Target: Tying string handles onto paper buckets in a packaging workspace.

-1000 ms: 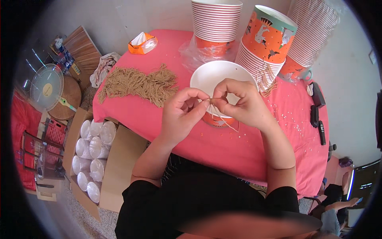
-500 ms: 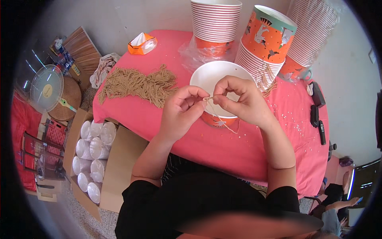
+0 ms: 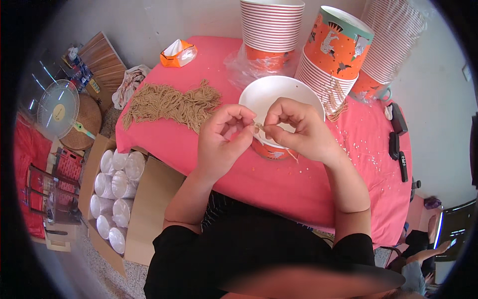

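My left hand (image 3: 224, 142) and my right hand (image 3: 303, 130) are both closed in a pinch, fingertips almost meeting. Between them is a thin tan cord (image 3: 258, 127), with a small loop or knot partly hidden by the fingers. A loose end hangs down in front of the bucket. Directly behind and below my hands stands a white-lined paper bucket (image 3: 255, 92) with an orange printed outside, its mouth facing up. To the left, a bundle of tan cords (image 3: 167, 107) lies spread on the pink tablecloth (image 3: 279, 187).
Stacked paper buckets (image 3: 273, 27) rise at the back, with more bucket stacks (image 3: 338, 42) to the right. Several cords (image 3: 336, 99) drape over one stack. A tissue pack (image 3: 178, 53) sits at the back left. Black objects (image 3: 394, 144) lie right. An open carton (image 3: 152, 214) holds wrapped cups (image 3: 124, 184).
My left hand has shifted slightly left and down. The cord's hanging tail, earlier a long curve below my fingers, now shows less. Both hands stay pinched on the cord.
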The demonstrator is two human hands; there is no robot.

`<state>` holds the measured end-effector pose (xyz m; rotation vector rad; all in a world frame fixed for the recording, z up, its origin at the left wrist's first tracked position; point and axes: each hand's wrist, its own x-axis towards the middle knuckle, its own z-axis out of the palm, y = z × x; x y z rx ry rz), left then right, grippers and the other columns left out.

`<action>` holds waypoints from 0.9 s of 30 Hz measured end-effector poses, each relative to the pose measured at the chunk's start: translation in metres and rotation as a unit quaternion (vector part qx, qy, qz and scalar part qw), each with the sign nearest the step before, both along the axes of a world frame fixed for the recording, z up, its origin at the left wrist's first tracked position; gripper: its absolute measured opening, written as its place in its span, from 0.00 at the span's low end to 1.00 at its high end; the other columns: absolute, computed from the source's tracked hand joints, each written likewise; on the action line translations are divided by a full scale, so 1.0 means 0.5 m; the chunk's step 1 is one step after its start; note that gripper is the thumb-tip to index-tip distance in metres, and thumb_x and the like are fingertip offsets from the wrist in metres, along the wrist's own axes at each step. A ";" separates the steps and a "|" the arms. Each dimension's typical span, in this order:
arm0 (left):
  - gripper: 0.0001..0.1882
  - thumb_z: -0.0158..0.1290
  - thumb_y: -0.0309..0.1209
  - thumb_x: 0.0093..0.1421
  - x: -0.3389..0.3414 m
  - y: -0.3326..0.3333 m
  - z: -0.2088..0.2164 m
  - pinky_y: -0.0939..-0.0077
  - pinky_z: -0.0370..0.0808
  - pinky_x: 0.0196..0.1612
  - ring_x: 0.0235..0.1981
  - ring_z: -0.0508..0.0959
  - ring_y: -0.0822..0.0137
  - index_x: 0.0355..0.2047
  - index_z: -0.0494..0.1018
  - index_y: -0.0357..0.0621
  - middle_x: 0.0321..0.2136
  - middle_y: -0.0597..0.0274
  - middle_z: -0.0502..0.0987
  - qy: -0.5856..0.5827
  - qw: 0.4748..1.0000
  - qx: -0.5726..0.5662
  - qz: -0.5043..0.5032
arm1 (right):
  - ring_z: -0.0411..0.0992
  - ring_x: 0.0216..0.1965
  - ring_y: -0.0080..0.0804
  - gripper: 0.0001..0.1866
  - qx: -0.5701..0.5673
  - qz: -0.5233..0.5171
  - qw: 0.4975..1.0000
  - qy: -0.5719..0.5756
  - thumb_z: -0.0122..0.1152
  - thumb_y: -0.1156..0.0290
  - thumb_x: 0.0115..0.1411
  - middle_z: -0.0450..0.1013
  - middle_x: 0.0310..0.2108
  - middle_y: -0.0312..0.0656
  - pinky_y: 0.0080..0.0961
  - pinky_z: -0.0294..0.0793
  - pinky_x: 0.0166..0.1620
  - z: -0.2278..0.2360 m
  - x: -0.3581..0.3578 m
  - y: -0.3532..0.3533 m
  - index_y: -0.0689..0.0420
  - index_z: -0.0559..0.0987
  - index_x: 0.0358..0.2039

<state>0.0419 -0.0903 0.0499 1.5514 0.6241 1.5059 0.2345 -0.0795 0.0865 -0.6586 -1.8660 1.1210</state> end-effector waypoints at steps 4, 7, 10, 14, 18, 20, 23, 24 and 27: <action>0.12 0.48 0.13 0.57 -0.003 0.000 0.003 0.80 0.74 0.37 0.32 0.76 0.75 0.42 0.70 0.35 0.32 0.65 0.72 -0.031 0.996 -0.047 -0.073 | 0.69 0.32 0.17 0.05 0.001 -0.008 1.000 0.002 0.59 0.82 0.55 0.71 0.26 0.33 0.19 0.71 0.36 0.003 0.000 -0.003 0.62 0.71 0.28; 0.12 0.47 0.14 0.58 -0.008 0.005 0.002 0.80 0.74 0.34 0.30 0.76 0.74 0.43 0.69 0.34 0.31 0.63 0.72 -0.037 0.991 -0.057 -0.116 | 0.69 0.31 0.16 0.05 0.016 -0.008 1.000 0.015 0.59 0.82 0.55 0.71 0.25 0.33 0.19 0.71 0.36 0.003 -0.004 -0.005 0.62 0.71 0.29; 0.11 0.46 0.16 0.60 -0.016 0.008 0.006 0.82 0.72 0.31 0.28 0.74 0.75 0.43 0.69 0.34 0.30 0.62 0.72 -0.049 0.981 -0.091 -0.164 | 0.69 0.30 0.16 0.05 0.050 -0.020 0.999 0.004 0.59 0.82 0.55 0.71 0.25 0.33 0.19 0.70 0.35 -0.001 -0.001 -0.001 0.62 0.71 0.29; 0.09 0.47 0.18 0.60 -0.021 0.008 0.008 0.83 0.69 0.28 0.25 0.71 0.77 0.42 0.69 0.35 0.29 0.63 0.72 -0.051 0.974 -0.130 -0.179 | 0.68 0.29 0.16 0.05 0.051 -0.025 0.998 0.014 0.59 0.82 0.56 0.71 0.24 0.33 0.19 0.70 0.34 0.000 0.000 -0.002 0.61 0.71 0.28; 0.09 0.47 0.19 0.60 -0.019 0.008 0.005 0.84 0.68 0.28 0.25 0.71 0.78 0.41 0.70 0.35 0.29 0.63 0.73 -0.044 0.976 -0.131 -0.167 | 0.68 0.29 0.15 0.05 0.052 -0.024 0.998 0.007 0.59 0.82 0.56 0.71 0.24 0.32 0.19 0.70 0.34 0.003 0.002 -0.002 0.61 0.71 0.28; 0.08 0.49 0.18 0.59 -0.018 0.006 0.004 0.85 0.69 0.29 0.26 0.71 0.79 0.39 0.71 0.35 0.30 0.64 0.74 -0.021 0.981 -0.124 -0.149 | 0.68 0.30 0.16 0.05 0.053 -0.026 0.998 0.004 0.59 0.82 0.56 0.71 0.24 0.33 0.19 0.70 0.34 0.006 0.003 -0.004 0.61 0.71 0.28; 0.06 0.50 0.18 0.60 -0.016 0.005 0.003 0.87 0.70 0.30 0.29 0.73 0.81 0.38 0.71 0.35 0.31 0.65 0.75 -0.009 0.982 -0.129 -0.135 | 0.68 0.30 0.16 0.05 0.046 -0.031 0.998 0.009 0.59 0.82 0.55 0.71 0.24 0.33 0.18 0.70 0.34 0.011 0.006 -0.005 0.62 0.71 0.28; 0.06 0.50 0.18 0.60 -0.014 0.003 0.004 0.87 0.70 0.30 0.29 0.73 0.81 0.38 0.71 0.35 0.31 0.65 0.75 -0.009 0.982 -0.129 -0.134 | 0.70 0.32 0.17 0.05 0.039 -0.023 0.999 -0.014 0.58 0.84 0.55 0.71 0.27 0.33 0.19 0.72 0.38 0.013 0.011 -0.004 0.61 0.72 0.29; 0.04 0.51 0.19 0.60 -0.010 -0.002 0.009 0.88 0.70 0.32 0.31 0.74 0.82 0.37 0.71 0.35 0.31 0.67 0.75 0.001 0.987 -0.110 -0.119 | 0.72 0.34 0.18 0.06 0.040 -0.015 0.998 -0.044 0.57 0.86 0.55 0.72 0.29 0.32 0.19 0.73 0.41 0.014 0.014 -0.005 0.61 0.73 0.31</action>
